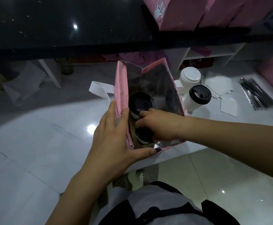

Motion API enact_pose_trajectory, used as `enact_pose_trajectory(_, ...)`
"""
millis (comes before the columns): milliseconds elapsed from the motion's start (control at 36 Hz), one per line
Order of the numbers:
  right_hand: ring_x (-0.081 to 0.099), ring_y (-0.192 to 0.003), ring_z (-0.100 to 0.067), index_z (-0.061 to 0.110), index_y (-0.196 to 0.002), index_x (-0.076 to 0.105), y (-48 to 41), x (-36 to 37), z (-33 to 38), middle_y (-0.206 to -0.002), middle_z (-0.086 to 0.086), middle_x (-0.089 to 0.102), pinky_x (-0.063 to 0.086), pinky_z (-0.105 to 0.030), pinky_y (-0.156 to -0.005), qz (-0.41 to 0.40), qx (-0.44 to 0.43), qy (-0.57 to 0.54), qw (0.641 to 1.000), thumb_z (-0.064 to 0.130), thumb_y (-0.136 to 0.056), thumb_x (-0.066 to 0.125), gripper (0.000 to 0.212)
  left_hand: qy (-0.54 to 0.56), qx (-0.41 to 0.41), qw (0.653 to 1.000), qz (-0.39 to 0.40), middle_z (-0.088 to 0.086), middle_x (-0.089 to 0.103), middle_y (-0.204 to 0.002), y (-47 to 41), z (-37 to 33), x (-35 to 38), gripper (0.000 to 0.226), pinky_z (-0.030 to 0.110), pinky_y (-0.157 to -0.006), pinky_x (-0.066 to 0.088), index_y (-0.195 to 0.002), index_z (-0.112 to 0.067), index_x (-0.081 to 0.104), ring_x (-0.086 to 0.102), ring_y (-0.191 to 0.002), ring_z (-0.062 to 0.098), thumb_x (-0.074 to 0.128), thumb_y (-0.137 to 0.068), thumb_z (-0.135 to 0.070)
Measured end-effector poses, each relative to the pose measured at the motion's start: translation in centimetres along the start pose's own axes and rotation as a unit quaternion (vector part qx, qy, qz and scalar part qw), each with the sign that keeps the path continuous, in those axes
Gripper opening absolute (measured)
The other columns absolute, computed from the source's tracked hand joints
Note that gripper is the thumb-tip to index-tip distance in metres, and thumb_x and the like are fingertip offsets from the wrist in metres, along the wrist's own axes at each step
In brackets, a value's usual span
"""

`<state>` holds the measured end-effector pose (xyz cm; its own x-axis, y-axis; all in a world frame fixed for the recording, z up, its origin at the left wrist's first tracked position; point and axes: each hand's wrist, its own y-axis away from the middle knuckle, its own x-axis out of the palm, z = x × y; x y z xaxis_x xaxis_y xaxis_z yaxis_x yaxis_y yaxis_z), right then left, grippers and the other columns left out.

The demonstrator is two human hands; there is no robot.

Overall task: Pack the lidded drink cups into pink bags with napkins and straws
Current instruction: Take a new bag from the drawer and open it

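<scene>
Two black-lidded cups sit inside the open pink bag (121, 88).

The left hand (114, 137) grips the bag's near-left rim, holding it open; the right hand (158, 124) reaches inside, fingers closed around the near cup (143, 135), just behind which stands the far cup (139, 103). Two more cups, napkins (217, 88) and wrapped straws (257, 95) lie right.

Glossy white tiled floor (35, 143) with light glare, black speckled counter (51, 30), white open shelving (213, 54) beneath

Honestly can't read any text here. The pink bags (178, 12) up top have a little white-and-blue cartoon print, but no legible words, and the cup lids (200, 94) look blank too.
</scene>
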<state>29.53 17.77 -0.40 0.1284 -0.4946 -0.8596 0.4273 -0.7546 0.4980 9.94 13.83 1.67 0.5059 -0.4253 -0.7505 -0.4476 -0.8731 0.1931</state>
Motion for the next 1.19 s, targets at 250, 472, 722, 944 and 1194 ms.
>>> enact_pose_trajectory(250, 0.049, -0.106, -0.032, 0.030, -0.131, 0.057, -0.4, 0.3, 0.1, -0.119, -0.002, 0.047, 0.050, -0.041, -0.082, 0.001, 0.033, -0.029, 0.999, 0.012, -0.076, 0.074, 0.059, -0.009, 0.014, 1.000, -0.008, -0.013, -0.024, -0.162, 0.1, 0.1, 0.2, 0.121, 0.033, -0.120, 0.007, -0.154, -0.041, -0.010, -0.012, -0.149, 0.007, 0.053, -0.060, -0.085)
enact_pose_trajectory(472, 0.051, -0.102, -0.028, 0.034, -0.130, 0.057, -0.6, -0.2, 0.0, -0.108, 0.004, 0.043, 0.051, -0.043, -0.085, 0.003, 0.053, -0.031, 0.998, 0.015, -0.072, 0.081, 0.065, -0.001, 0.014, 1.000, -0.021, -0.012, -0.020, -0.163, 0.2, 0.9, 0.4, 0.122, 0.038, -0.121, 0.010, -0.152, -0.046, -0.013, -0.009, -0.151, 0.013, 0.043, -0.053, -0.091)
enact_pose_trajectory(722, 0.050, -0.107, -0.029, 0.032, -0.129, 0.055, -0.4, -0.2, 0.2, -0.117, 0.000, 0.045, 0.051, -0.046, -0.088, 0.015, 0.075, -0.035, 0.996, 0.014, -0.071, 0.083, 0.067, 0.007, 0.026, 1.000, -0.014, -0.010, -0.019, -0.164, 0.3, 1.2, 0.5, 0.120, 0.039, -0.121, 0.011, -0.154, -0.043, -0.011, -0.008, -0.151, 0.013, 0.057, -0.063, -0.083)
enact_pose_trajectory(944, 0.048, -0.107, -0.030, 0.034, -0.127, 0.054, -0.7, 0.2, 0.4, -0.111, 0.003, 0.042, 0.051, -0.047, -0.088, 0.004, 0.070, -0.042, 0.997, 0.019, -0.071, 0.083, 0.065, 0.026, 0.041, 0.999, -0.019, -0.010, -0.017, -0.164, -0.1, 1.6, 0.7, 0.117, 0.038, -0.121, 0.012, -0.156, -0.039, -0.005, -0.007, -0.151, 0.011, 0.061, -0.068, -0.079)
enact_pose_trajectory(1194, 0.061, -0.104, -0.017, 0.026, -0.122, 0.062, 1.5, -3.8, 0.7, -0.118, 0.006, 0.064, 0.053, -0.042, -0.090, -0.062, 0.085, -0.109, 0.988, 0.039, -0.083, 0.072, 0.042, 0.058, 0.040, 0.997, -0.035, -0.016, -0.011, -0.164, 0.3, 1.4, 0.4, 0.096, 0.038, -0.120, 0.014, -0.155, -0.044, 0.010, -0.003, -0.149, 0.004, 0.061, -0.078, -0.069)
